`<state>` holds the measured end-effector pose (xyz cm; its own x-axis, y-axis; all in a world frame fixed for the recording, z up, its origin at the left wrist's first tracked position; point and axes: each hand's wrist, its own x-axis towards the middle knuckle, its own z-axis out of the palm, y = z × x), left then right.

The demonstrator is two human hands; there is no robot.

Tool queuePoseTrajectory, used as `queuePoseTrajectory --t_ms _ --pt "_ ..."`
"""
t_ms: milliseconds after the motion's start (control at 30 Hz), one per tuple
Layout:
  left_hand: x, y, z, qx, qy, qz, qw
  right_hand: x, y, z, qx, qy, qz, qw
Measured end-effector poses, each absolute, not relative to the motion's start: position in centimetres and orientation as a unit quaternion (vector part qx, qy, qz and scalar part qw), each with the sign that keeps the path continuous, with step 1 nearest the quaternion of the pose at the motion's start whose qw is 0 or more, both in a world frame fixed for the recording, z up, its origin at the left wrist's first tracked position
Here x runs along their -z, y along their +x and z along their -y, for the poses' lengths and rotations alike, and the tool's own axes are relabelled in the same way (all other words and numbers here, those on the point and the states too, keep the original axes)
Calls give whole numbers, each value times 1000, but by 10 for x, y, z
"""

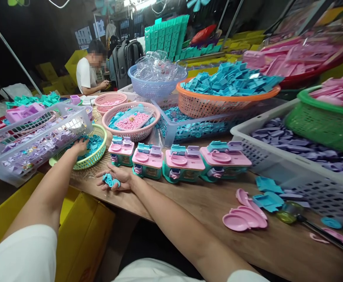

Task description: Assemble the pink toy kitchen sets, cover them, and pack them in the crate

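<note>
My left grip [81,149] inside pale-green basket [97,158], can't tell if closed; right grip [123,178], open palm under blue pieces [111,181], nearer toy stoves [148,158].

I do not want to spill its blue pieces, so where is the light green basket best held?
Probably by the near right rim of the light green basket, coming from the near side and keeping it level. That curved edge shows bare, while the plastic crate crowds its left side and the left hand reaches in over the near left edge.
</note>
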<state>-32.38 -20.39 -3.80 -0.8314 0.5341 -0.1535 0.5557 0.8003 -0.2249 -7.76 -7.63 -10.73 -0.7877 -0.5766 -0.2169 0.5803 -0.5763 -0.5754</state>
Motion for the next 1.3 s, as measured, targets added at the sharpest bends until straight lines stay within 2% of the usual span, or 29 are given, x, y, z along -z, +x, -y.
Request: queuePoseTrajectory --t_ms 167,467,733,967,1300 --pt "34 -324 188 148 341 -925 73 109 -79 78 882 4 -333 333" --pt "43 -341 191 143 287 -945 66 116 -84 79 879 1 -327 347" --pt "45 -349 199 83 291 -952 54 109 -80 80 875 6 -348 336" --pt "45 -342 198 7 292 -956 2 109 -81 81 874 13 -360 325" --pt "52 -332 180 -65 301 -950 49 113 -81 82 869 -7 -373 325"
